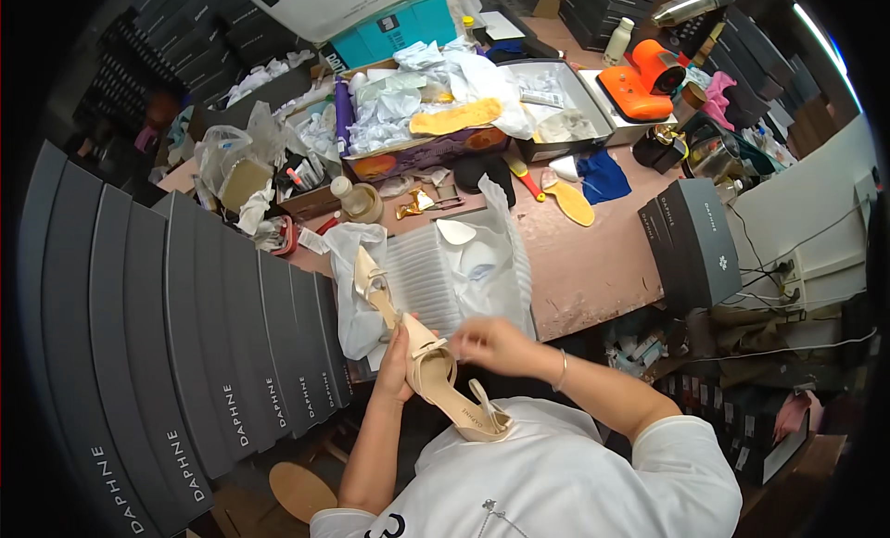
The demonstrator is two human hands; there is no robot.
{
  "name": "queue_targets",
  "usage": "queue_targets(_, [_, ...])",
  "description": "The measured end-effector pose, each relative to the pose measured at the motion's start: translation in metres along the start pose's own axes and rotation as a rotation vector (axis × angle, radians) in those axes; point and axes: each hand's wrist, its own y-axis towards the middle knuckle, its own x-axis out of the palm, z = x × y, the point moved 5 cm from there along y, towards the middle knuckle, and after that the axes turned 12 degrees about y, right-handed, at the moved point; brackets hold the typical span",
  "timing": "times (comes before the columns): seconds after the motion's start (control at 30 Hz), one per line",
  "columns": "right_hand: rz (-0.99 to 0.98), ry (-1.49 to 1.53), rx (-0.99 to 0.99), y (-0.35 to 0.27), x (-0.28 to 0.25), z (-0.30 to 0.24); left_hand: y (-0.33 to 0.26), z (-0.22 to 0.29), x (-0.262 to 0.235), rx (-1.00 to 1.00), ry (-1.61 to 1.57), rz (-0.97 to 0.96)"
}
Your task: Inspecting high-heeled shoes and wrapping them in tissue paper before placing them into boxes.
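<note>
Lead: Where was the article?

Recorder: The cream pointed-toe shoe with thin straps (451, 401) was held before the person's body, toe toward the pinkish-brown bench (593, 288), heel end over the white short-sleeved shirt (556, 473).

Lead: And the grip?

Recorder: The left hand (399, 364) grasped the shoe by its forepart. The right hand (496, 346) was raised beside the small cream bow (428, 349), fingers bent; it was blurred, and I could not tell whether it pinched anything.

Lead: Surroundings?

Recorder: A matching cream shoe (373, 286) lay just beyond the left fingers, on crumpled white tissue paper (352, 323); contact with the fingers could not be confirmed. Beside it was an open box lined with ribbed white paper (419, 269).

Lead: How was such handling best done?

Recorder: In my judgement, with the forepart supported firmly but without pressing the pale upper, which would likely mark. Light fingertip contact suited the bow; a tug risked distorting it. The thin metal bracelet (562, 371) on the right wrist was best held clear of the straps, and the heel clear of the shirt.
</note>
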Motion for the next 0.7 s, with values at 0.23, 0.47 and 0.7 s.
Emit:
queue_targets(0.23, [0.271,-1.142,-0.214,0.159,-0.096,0.075,-0.044,-0.047,0.08,-0.006,-0.281,-0.058])
queue_targets(0.47, [-0.1,-0.458,-0.592,0.025,-0.043,-0.037,-0.014,-0.009,0.045,0.085,-0.452,0.106])
queue_targets(0.7, [-0.217,-0.698,-0.368,0.044,-0.011,0.021,-0.013,-0.053,0.043,-0.034,-0.19,0.292])
